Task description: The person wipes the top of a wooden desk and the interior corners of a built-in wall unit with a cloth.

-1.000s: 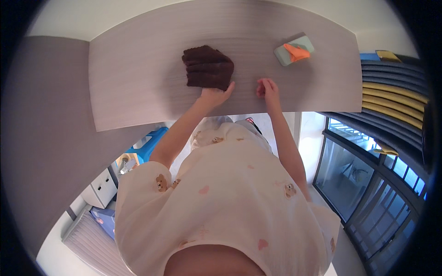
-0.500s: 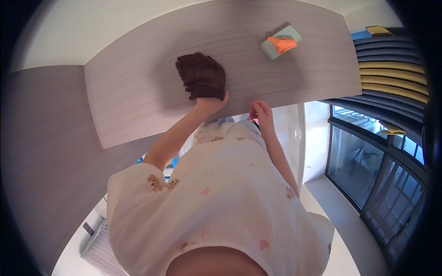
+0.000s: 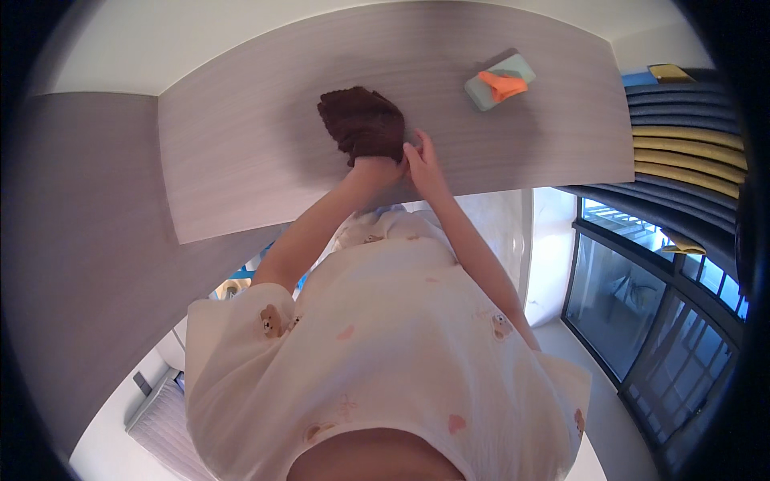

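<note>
A dark brown cloth (image 3: 365,120) with a scalloped edge is in my left hand (image 3: 377,171), just above the near part of the wooden desk. The cloth covers the fingers of this hand; only its back and wrist show below the lower edge. Close against its right side is my right hand (image 3: 425,168), thumb and fingers apart, at the cloth's lower right corner. Whether the right fingertips touch the cloth is hard to make out.
On the desk (image 3: 233,160), back right, lies a pale green flat box (image 3: 481,92) with a crumpled orange piece (image 3: 504,86) on top. Grey and yellow folded fabric (image 3: 682,136) hangs beyond the right end. A dark-framed glass door (image 3: 613,297) stands at the right.
My right hand has moved up and left from the desk's front edge to beside my left hand. The left hand and the cloth have shifted slightly right in the view.
</note>
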The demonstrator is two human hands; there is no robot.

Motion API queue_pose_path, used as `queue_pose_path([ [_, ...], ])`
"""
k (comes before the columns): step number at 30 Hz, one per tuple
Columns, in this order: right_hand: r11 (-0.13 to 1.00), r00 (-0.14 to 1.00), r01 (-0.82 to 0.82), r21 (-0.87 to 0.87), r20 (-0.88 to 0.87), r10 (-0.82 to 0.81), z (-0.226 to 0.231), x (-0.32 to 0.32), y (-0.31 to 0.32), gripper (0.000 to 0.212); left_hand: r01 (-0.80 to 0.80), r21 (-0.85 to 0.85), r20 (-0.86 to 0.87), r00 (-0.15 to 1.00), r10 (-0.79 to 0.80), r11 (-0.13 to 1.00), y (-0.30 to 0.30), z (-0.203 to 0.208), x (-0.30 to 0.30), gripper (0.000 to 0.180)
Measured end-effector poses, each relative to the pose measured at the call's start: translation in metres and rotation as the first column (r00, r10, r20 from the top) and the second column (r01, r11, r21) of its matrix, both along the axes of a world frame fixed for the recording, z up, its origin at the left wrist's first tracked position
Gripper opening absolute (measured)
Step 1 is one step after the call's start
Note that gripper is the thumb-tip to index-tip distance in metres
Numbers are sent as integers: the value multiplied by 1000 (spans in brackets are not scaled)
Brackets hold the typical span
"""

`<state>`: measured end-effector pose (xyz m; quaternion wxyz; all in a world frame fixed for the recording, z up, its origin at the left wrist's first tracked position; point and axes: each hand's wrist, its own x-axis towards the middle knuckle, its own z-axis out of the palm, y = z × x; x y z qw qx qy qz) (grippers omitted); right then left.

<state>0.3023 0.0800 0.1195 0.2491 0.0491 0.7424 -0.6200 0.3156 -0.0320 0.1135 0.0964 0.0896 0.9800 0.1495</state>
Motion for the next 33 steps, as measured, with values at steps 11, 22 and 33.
queue_pose_path([
  [11, 548, 806, -399, 735, -4, 591, 38, -21, -20, 41, 36, 2, -161, 986, -35, 999, 1, -7, 10, 32],
  [22, 423, 726, -433, 796, 29, 687, 40, -17, -18, 43, 24, -103, -483, 873, -71, 994, 3, -18, 11, 32],
  [33, 411, 720, -414, 812, 16, 694, 42, -36, -26, 44, 123, -15, -358, 926, -120, 992, 3, -27, 7, 29],
])
